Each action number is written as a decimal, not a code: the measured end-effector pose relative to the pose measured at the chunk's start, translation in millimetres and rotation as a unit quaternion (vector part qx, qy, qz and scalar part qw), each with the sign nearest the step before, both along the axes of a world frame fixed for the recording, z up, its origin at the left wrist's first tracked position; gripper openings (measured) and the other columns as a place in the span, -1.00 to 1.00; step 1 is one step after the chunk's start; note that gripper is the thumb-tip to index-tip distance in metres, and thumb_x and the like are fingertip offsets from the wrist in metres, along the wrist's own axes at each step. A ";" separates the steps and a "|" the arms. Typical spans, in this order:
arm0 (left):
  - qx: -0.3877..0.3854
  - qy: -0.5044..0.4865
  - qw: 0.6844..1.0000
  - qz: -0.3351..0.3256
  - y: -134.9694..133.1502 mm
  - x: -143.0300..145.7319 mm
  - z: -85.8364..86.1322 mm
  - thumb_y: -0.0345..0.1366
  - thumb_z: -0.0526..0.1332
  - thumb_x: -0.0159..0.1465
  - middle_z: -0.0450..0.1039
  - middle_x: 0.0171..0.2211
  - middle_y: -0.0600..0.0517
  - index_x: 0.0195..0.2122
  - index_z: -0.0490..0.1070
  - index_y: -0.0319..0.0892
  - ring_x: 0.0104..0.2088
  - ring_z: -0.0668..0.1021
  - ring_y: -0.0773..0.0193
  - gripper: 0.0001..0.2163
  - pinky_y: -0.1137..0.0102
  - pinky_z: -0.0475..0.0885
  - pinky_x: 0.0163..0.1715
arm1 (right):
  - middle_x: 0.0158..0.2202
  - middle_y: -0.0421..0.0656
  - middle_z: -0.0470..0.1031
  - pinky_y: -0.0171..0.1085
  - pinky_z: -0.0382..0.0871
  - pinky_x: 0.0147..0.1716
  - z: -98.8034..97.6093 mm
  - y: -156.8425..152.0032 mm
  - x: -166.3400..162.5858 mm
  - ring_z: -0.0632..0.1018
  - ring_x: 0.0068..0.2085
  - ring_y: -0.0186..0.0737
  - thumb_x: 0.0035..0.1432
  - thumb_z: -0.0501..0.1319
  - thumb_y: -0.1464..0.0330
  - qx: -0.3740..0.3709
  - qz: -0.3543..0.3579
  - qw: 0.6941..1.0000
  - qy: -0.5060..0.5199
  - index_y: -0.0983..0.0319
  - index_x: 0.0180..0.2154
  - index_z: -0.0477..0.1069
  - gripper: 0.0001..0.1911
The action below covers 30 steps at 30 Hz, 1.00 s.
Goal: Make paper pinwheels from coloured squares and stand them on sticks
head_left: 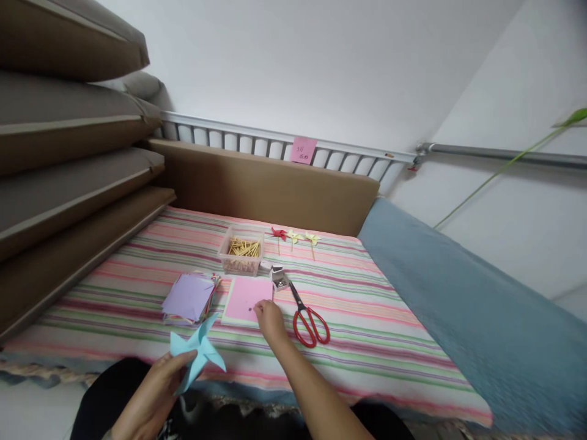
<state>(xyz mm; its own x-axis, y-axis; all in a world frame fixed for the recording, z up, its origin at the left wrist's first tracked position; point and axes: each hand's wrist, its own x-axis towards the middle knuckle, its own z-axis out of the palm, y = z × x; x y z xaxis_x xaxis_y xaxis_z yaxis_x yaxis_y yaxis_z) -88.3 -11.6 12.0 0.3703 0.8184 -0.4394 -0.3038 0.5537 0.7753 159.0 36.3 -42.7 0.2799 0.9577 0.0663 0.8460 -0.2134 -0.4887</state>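
My left hand [158,379] grips a light blue paper pinwheel [197,351] near the table's front edge. My right hand [269,319] reaches forward onto a pink sheet of paper [245,296], its fingertips pinched together over a tiny dark thing I cannot make out. Red-handled scissors [308,321] lie just right of that hand. A small box of pins [278,278] sits at the pink sheet's far right corner.
A stack of coloured paper squares [189,297] lies left of the pink sheet. A clear tub of wooden sticks [241,249] stands behind. Three small pinwheels [294,236] lie beyond it on the striped cloth [367,318]. Brown cushions [68,183] are stacked at left.
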 end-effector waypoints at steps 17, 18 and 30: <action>-0.004 -0.016 0.999 0.049 9.1 12.6 -1.7 -0.33 0.36 -0.04 0.52 -0.52 0.04 -0.50 0.48 -0.25 -0.49 0.48 0.32 -0.88 0.44 0.34 -0.40 | -0.20 -0.12 0.46 -0.12 0.38 -0.16 -4.3 13.9 -15.2 0.49 -0.18 -0.22 0.20 0.14 0.32 -0.072 0.069 0.994 -0.045 0.33 -0.22 0.39 -0.81; 0.003 -0.018 0.999 0.047 11.8 15.0 -1.3 -0.33 0.36 -0.04 0.53 -0.51 0.03 -0.49 0.48 -0.26 -0.48 0.49 0.31 -0.87 0.43 0.34 -0.39 | -0.19 -0.11 0.45 -0.12 0.38 -0.16 -3.3 13.4 -14.9 0.49 -0.18 -0.22 0.19 0.15 0.32 -0.069 0.071 0.994 -0.041 0.33 -0.22 0.39 -0.81; 0.079 0.017 0.993 0.085 21.0 50.1 5.8 -0.31 0.37 -0.13 0.52 -0.56 0.06 -0.53 0.46 -0.23 -0.53 0.46 0.31 -0.84 0.45 0.28 -0.45 | -0.46 -0.20 0.49 -0.35 0.34 -0.40 70.0 -39.9 -12.5 0.48 -0.43 -0.31 0.09 0.07 0.46 0.113 0.037 0.978 0.169 0.27 -0.37 0.42 -0.85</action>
<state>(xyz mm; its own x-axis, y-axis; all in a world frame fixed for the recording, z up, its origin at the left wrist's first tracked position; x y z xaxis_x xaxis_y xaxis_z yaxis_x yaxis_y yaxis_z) -38.2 9.4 17.8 0.2078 0.9279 -0.3096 -0.3555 0.3665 0.8598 146.4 -3.6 27.4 0.2525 0.9480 0.1938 0.6370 -0.0121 -0.7707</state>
